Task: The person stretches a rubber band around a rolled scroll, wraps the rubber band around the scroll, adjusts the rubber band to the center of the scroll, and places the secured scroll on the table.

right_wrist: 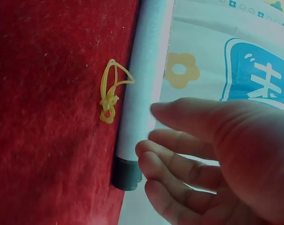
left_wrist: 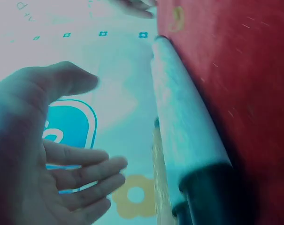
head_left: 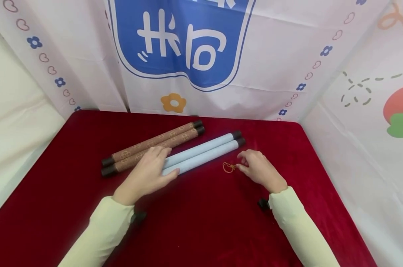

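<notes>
Two rolled scrolls, light blue with black end caps [head_left: 240,142], lie side by side on a slant across the table. My left hand [head_left: 146,170] is spread over their near-left end, thumb apart from the fingers; in the left wrist view, a gap shows between these fingers [left_wrist: 85,180] and the blue scrolls [left_wrist: 184,112]. By the other end of the scrolls, my right hand [head_left: 259,168] hovers with loosely bent fingers. Just left of its fingertips is a small tangle of yellow rubber bands [head_left: 233,167]. The right wrist view has the rubber bands [right_wrist: 109,100] lying on the cloth, apart from the fingers.
Behind the blue pair lie two brown patterned scrolls [head_left: 155,142] with black ends. Dark red cloth [head_left: 201,222] covers the table. A printed white curtain [head_left: 275,74] hangs along its back edge, with white fabric [head_left: 365,148] on the right side.
</notes>
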Tool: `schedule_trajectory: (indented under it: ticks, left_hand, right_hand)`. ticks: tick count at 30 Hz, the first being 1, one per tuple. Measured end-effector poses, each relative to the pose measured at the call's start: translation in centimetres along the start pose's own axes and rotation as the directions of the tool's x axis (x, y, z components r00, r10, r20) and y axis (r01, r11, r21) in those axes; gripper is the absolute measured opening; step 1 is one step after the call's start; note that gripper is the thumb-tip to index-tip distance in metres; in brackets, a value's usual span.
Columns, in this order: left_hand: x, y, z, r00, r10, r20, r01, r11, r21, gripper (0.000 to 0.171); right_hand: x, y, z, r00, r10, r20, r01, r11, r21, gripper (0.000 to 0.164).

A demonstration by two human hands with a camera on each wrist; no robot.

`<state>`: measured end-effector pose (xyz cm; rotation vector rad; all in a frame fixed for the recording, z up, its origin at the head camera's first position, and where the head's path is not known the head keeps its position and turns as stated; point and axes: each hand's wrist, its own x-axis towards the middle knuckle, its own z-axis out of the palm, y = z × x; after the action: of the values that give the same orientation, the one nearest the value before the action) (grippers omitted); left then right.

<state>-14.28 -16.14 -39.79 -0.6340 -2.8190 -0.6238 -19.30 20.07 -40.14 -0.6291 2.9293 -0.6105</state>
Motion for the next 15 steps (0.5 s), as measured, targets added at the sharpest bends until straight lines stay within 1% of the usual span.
schedule_trajectory:
  ticks: [4, 8, 11, 15]
  left_hand:
    - [2.0, 1.1, 0.9, 0.999, 0.032, -0.004, -0.032, 0.997, -0.073, 0.055]
    - [3.5, 2.0, 2.0, 0.999, 0.037, 0.018, -0.034, 0.988, -0.149, 0.048]
    - [4.1, 2.4, 2.7, 0.999, 0.028, 0.031, -0.022, 0.981, -0.195, 0.045]
    - [4.3, 3.1, 3.2, 0.998, 0.007, 0.07, 0.01, 0.971, -0.238, 0.044]
  right_hand:
    - [0.6, 0.2, 0.3, 0.999, 0.034, 0.04, -0.034, 0.999, 0.002, 0.028]
    - [0.9, 0.4, 0.6, 0.995, 0.08, 0.064, -0.081, 0.997, 0.014, 0.023]
    - [1.1, 0.5, 0.9, 0.992, 0.102, 0.07, -0.104, 0.994, 0.031, 0.021]
    - [1.3, 0.4, 1.4, 0.99, 0.114, 0.078, -0.117, 0.993, 0.034, 0.019]
